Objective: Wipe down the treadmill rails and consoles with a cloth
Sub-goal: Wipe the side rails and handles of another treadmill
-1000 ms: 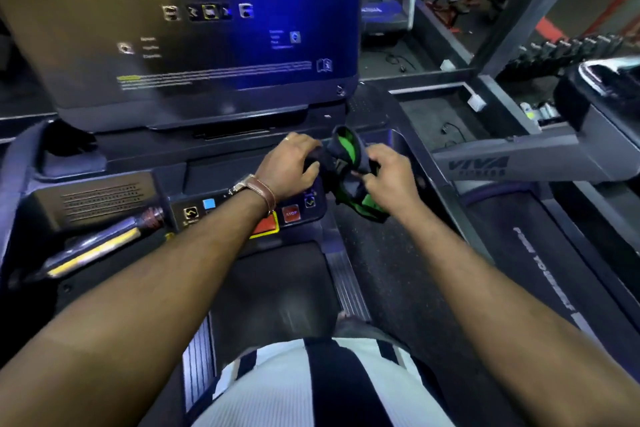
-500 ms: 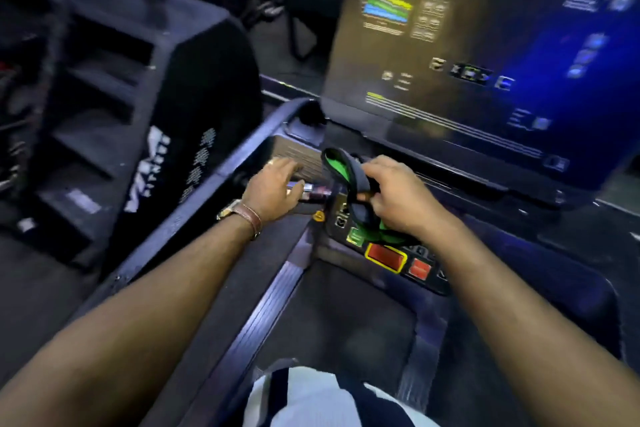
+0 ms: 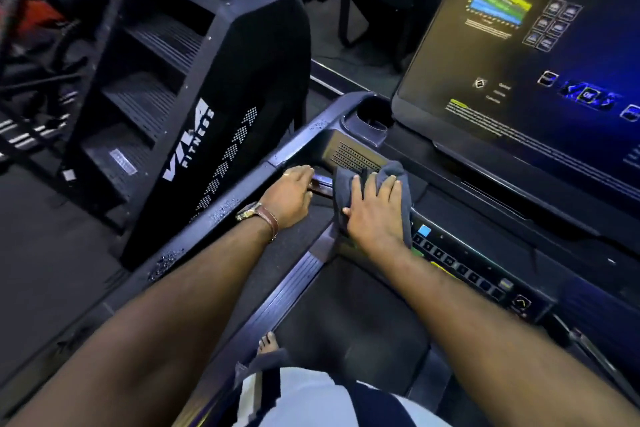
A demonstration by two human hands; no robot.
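My right hand (image 3: 375, 215) lies flat, fingers straight, pressing a dark grey cloth (image 3: 400, 177) against the left end of the treadmill console, just below the speaker grille (image 3: 353, 156). My left hand (image 3: 289, 194) is beside it, fingers curled over the short metal handlebar (image 3: 322, 186) that sticks out from the console. The button panel (image 3: 478, 274) runs to the right of the cloth, under the big lit screen (image 3: 536, 62). The left side rail (image 3: 239, 201) slopes down past my left wrist and has water droplets on it.
A black stair-climber marked VIVA FITNESS (image 3: 194, 139) stands close on the left of the rail. A cup holder (image 3: 374, 114) sits at the console's back left corner. The treadmill belt (image 3: 346, 322) is under me, with a bare foot (image 3: 268, 341) on its side strip.
The cloth was bunched in my right hand's grip with green showing; now it is spread under my flat right palm further left on the console. My left hand stays on the handlebar.
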